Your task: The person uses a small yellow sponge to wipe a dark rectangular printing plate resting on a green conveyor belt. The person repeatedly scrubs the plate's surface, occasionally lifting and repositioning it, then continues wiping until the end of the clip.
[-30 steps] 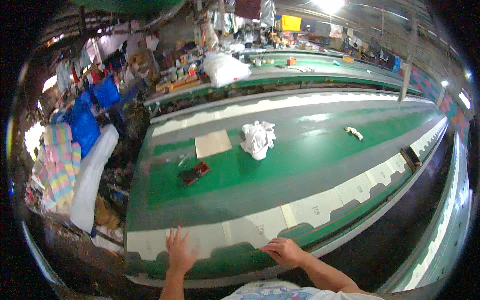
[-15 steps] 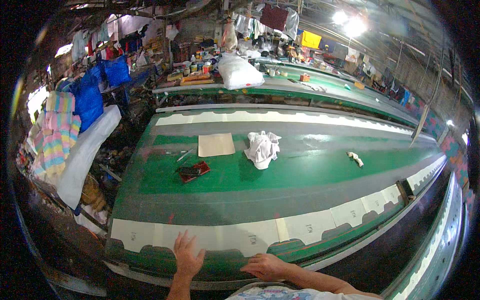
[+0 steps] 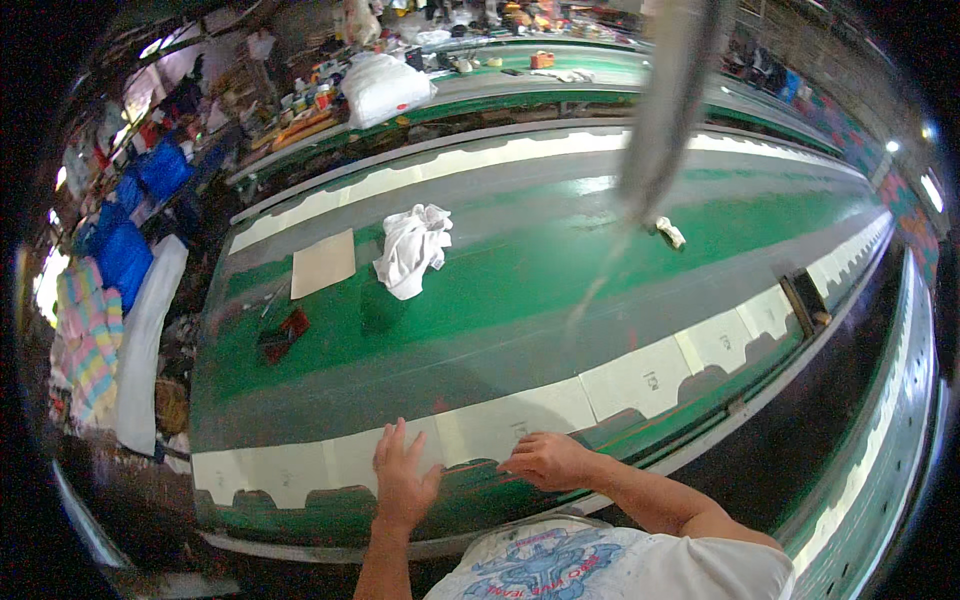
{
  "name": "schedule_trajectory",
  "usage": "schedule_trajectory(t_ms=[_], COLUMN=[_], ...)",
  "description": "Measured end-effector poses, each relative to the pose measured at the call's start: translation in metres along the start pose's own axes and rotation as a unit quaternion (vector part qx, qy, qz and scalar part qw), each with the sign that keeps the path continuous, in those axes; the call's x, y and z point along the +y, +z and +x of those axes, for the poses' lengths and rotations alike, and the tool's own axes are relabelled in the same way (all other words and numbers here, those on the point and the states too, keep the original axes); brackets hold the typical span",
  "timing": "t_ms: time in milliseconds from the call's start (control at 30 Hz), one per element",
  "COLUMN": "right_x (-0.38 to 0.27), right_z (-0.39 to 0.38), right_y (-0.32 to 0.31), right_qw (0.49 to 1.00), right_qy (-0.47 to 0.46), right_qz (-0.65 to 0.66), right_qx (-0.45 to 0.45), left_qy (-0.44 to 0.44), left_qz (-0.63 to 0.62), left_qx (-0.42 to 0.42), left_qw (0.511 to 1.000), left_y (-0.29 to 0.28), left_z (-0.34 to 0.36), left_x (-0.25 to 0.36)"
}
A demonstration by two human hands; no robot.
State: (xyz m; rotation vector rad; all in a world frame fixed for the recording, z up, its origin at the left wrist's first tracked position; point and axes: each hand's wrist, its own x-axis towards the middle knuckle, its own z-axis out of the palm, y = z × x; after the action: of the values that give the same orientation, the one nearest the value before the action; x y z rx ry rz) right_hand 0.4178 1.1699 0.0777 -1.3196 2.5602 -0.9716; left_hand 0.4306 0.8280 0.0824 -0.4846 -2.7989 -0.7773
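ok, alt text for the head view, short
A person's left hand and right hand press flat on a strip of white paper pieces along the near edge of a long green table. Farther back lie a crumpled white cloth, a tan sheet and a small red tool.

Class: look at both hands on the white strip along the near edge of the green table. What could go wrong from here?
1. The left hand and right hand press the white strip; uneven pressure might skew or wrinkle it.
2. The crumpled white cloth and red tool lie loose on the green table and might snag later work.
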Motion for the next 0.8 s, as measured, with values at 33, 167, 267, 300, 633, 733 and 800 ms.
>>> schedule_trajectory(t_ms=[33,167,267,300,633,733,800], right_x=[0.006,0.027,0.032,0.032,0.005,0.005,0.006], right_z=[-0.01,-0.03,-0.037,-0.039,-0.085,-0.101,-0.116], right_y=[-0.007,-0.023,-0.024,-0.023,-0.038,-0.045,-0.048], right_qw=[1.0,1.0,0.999,0.999,0.997,0.996,0.995], right_qy=[0.012,0.017,0.012,-0.005,0.059,0.083,0.099], right_qz=[-0.002,0.007,0.011,0.008,-0.028,-0.023,-0.005], right_qx=[0.007,0.015,0.027,0.046,-0.042,-0.017,0.007], left_qy=[-0.009,-0.042,-0.033,-0.031,0.051,0.092,0.106], left_qz=[0.009,0.018,0.024,0.017,-0.075,-0.099,-0.099], left_qx=[-0.003,-0.013,-0.003,0.001,0.003,-0.016,-0.038], left_qw=[1.0,0.999,0.999,0.999,0.996,0.991,0.989], left_y=[0.002,0.005,0.006,0.009,0.071,0.088,0.098], left_z=[-0.003,-0.014,-0.01,-0.005,0.054,0.067,0.074], left_x=[0.011,0.034,0.035,0.036,0.073,0.093,0.108])
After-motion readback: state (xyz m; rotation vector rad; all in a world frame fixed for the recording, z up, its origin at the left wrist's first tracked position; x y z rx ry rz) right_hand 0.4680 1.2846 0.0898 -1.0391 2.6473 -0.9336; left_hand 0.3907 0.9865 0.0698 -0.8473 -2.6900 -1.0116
